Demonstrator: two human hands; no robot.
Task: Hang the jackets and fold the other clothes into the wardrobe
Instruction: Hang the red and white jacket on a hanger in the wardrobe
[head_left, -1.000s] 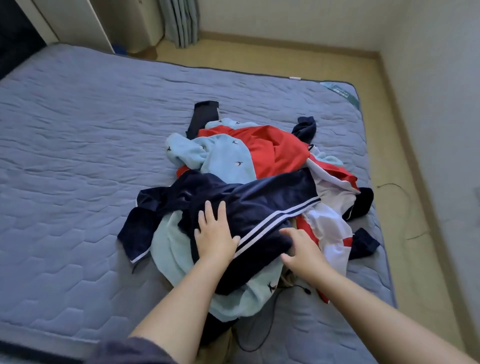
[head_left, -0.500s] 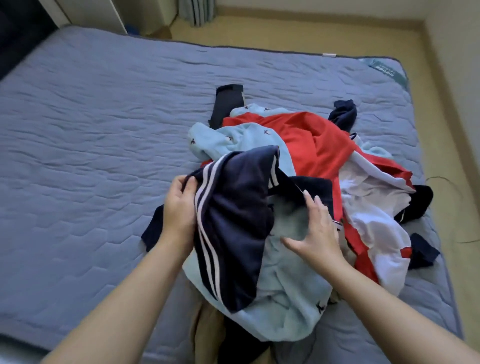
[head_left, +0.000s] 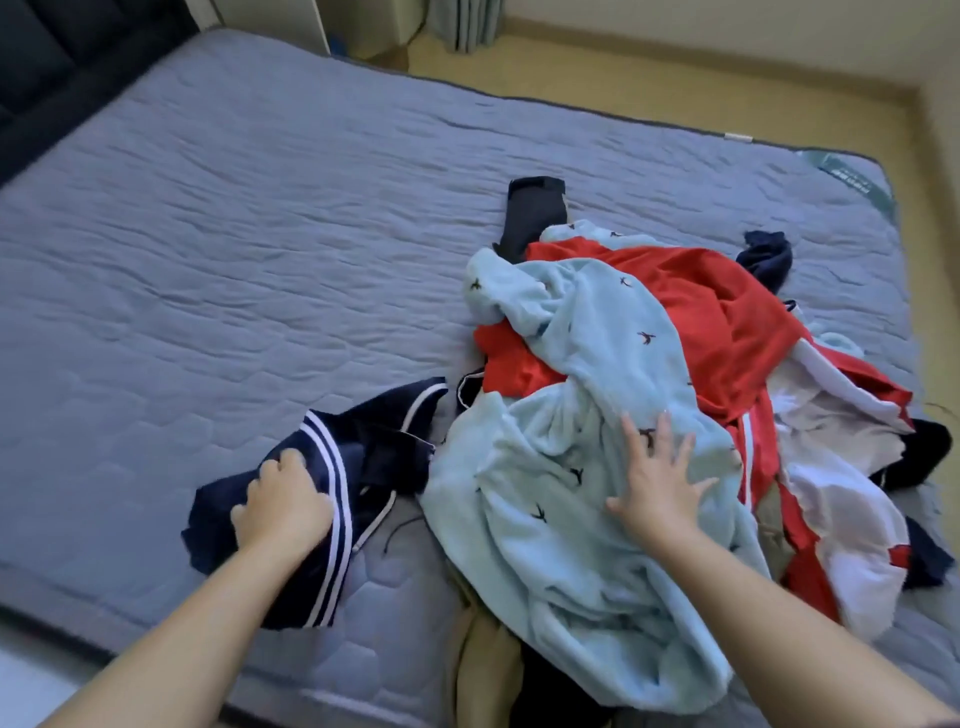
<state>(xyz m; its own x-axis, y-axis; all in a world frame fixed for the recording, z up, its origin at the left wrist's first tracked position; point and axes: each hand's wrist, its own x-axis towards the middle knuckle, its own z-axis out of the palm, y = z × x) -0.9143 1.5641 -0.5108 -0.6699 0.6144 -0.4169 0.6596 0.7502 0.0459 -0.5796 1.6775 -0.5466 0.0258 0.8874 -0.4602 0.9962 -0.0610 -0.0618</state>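
Note:
A heap of clothes lies on the right half of the mattress (head_left: 218, 249). On top is a light blue fleece garment (head_left: 571, 395) with small dark bird prints. My right hand (head_left: 657, 480) rests flat on it, fingers spread. Beneath it show a red garment (head_left: 691, 296), a white and red jacket (head_left: 852, 499), and dark pieces. A navy garment with white stripes (head_left: 363, 467) lies crumpled to the left of the heap. My left hand (head_left: 283, 501) grips its fabric.
A black strip of clothing (head_left: 532, 213) pokes out at the heap's far side. Beige fabric (head_left: 478, 654) hangs over the mattress's near edge. A dark headboard (head_left: 47, 67) is at far left. Wooden floor (head_left: 675, 88), a curtain and a wall lie beyond the bed.
My left hand has pulled the navy striped garment off the heap and down onto the mattress to the left. My right hand has let go and spread onto the blue fleece.

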